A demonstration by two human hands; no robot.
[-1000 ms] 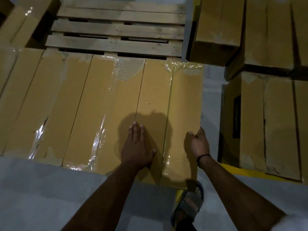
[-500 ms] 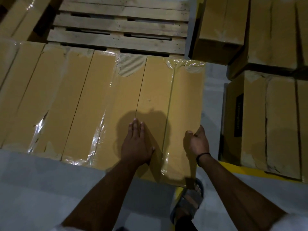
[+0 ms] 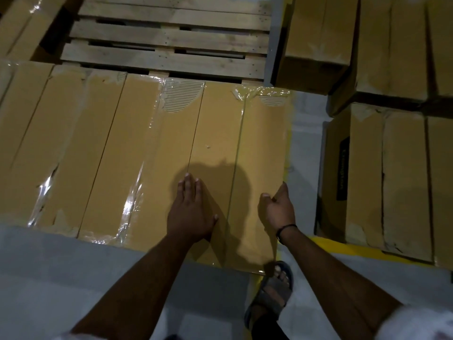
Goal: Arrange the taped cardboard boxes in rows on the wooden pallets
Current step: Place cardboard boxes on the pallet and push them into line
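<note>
The rightmost taped cardboard box (image 3: 220, 133) lies flat at the end of a row of like boxes (image 3: 73, 143) on the near part of a wooden pallet (image 3: 166, 38). Its near edge sticks out slightly past its neighbours. My left hand (image 3: 191, 214) rests flat on its top, fingers straight and pointing away from me. My right hand (image 3: 279, 209) holds the box's right edge, thumb on top and fingers down the side. Bare pallet slats show behind the row.
More cardboard boxes (image 3: 392, 180) stand to the right across a narrow floor gap, with others (image 3: 316, 40) behind them and one (image 3: 22, 25) at the far left. My sandalled foot (image 3: 272, 293) stands by the box's near right corner, beside a yellow floor line (image 3: 343, 251).
Both hands stay on the same box in almost the same places. My right forefinger has stretched out a little along the edge. The view has shifted slightly.
</note>
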